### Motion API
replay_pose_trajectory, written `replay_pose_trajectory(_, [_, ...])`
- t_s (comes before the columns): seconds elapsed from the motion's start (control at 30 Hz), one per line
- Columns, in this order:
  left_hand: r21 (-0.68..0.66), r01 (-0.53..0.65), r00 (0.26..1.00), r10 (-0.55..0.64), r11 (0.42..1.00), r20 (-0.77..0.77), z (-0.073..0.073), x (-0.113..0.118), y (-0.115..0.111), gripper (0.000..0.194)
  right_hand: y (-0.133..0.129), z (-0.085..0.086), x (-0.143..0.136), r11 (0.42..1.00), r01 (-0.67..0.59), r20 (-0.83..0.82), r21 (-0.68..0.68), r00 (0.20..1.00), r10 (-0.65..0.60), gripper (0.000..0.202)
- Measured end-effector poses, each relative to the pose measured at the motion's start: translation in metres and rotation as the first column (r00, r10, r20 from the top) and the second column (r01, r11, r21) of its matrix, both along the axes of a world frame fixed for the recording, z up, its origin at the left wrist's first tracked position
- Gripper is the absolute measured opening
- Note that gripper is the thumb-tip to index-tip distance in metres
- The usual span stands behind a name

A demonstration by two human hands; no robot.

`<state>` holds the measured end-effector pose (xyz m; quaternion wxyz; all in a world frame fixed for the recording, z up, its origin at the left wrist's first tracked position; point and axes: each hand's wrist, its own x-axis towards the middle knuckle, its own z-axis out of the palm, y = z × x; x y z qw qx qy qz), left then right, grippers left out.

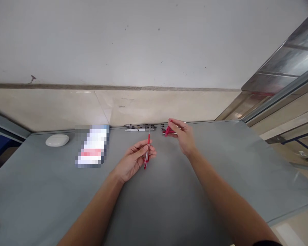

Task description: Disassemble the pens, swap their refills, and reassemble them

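My left hand [137, 159] is closed around a slim red pen [147, 150] with a partly clear barrel, tilted with its thin grey end toward the wall. To the right, my right hand [183, 134] pinches a short red pen part [167, 130] between thumb and fingers; its exact kind is hard to make out. Several more pens lie just beneath and beside the right fingers, partly hidden by them. Past the left hand's pen, a row of dark pens [137, 125] and a white pen [140, 130] rests along the table's back edge.
A blurred-out phone-like rectangle [93, 145] lies on the grey table [164, 205], left of my hands. Farther left is a white rounded case or mouse [57, 140]. A tiled wall [169, 106] borders the back edge, and a metal frame [279, 89] stands at the right.
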<state>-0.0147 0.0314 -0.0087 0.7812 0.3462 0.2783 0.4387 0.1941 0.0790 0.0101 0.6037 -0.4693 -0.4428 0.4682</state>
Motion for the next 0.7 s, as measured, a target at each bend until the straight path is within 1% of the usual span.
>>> replay_pose_trajectory(0.07, [-0.017,-0.031,0.999,0.031,0.999,0.008,0.001,-0.003,0.002,0.023,0.003,-0.005,-0.002,0.998,-0.050,0.199,0.032,0.979,0.043,0.031])
replay_pose_trajectory(0.13, [-0.018,-0.065,0.998,0.065,0.998,0.017,0.002,-0.005,0.003,0.023,0.008,-0.008,-0.005,0.987,-0.122,0.422,0.105,0.904,0.066,0.028])
replay_pose_trajectory(0.23, [-0.014,-0.126,0.991,0.127,0.992,0.032,0.003,-0.010,0.005,0.022,0.018,-0.009,-0.012,0.951,-0.227,0.691,0.212,0.723,0.019,0.021])
replay_pose_trajectory(0.33, [-0.017,-0.160,0.987,0.160,0.987,0.033,0.003,-0.015,0.007,0.022,0.030,-0.008,-0.021,0.910,-0.327,0.857,0.254,0.512,-0.055,0.021])
replay_pose_trajectory(0.4, [-0.024,-0.163,0.986,0.164,0.986,0.026,0.003,-0.017,0.008,0.022,0.037,-0.007,-0.027,0.885,-0.400,0.933,0.237,0.348,-0.092,0.023])
replay_pose_trajectory(0.47, [-0.027,-0.162,0.987,0.162,0.986,0.021,0.002,-0.017,0.008,0.022,0.042,-0.006,-0.030,0.860,-0.470,0.975,0.196,0.187,-0.120,0.025])
replay_pose_trajectory(0.53, [-0.024,-0.158,0.987,0.158,0.987,0.019,0.001,-0.018,0.008,0.021,0.045,-0.006,-0.032,0.836,-0.524,0.986,0.164,0.065,-0.152,0.029])
replay_pose_trajectory(0.6, [-0.021,-0.148,0.989,0.148,0.989,0.014,0.000,-0.018,0.009,0.021,0.047,-0.008,-0.031,0.812,-0.563,0.982,0.151,-0.011,-0.191,0.032])
replay_pose_trajectory(0.7, [-0.023,-0.136,0.991,0.136,0.990,0.006,-0.001,-0.019,0.010,0.022,0.048,-0.009,-0.029,0.782,-0.608,0.971,0.137,-0.074,-0.227,0.034])
